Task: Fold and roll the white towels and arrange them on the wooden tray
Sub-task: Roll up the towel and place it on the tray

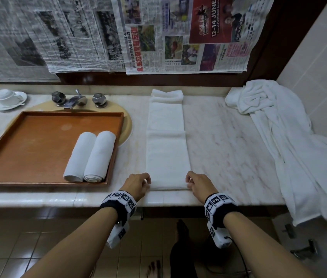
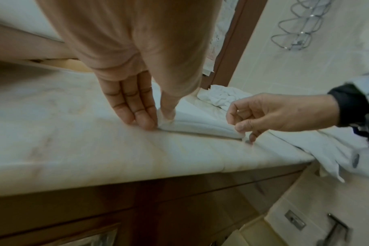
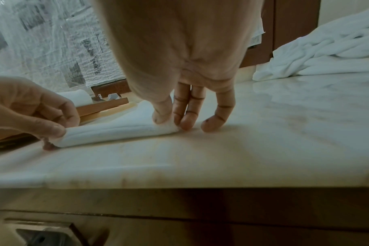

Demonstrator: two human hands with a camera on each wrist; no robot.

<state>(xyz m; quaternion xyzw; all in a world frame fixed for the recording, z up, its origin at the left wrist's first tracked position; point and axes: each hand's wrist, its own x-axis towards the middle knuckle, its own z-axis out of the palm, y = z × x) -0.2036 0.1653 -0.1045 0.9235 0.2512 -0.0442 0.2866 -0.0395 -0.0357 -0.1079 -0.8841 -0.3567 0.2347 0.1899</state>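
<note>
Left hand (image 1: 138, 182) and right hand (image 1: 196, 182) each pinched a near corner of the folded towel (image 1: 166, 141) on the table (image 1: 229, 137); two rolled towels (image 1: 90, 157) lay in the wooden tray (image 1: 28, 149).

Left hand (image 1: 137, 184) – right hand (image 1: 197, 183) – seemingly pinching.
</note>
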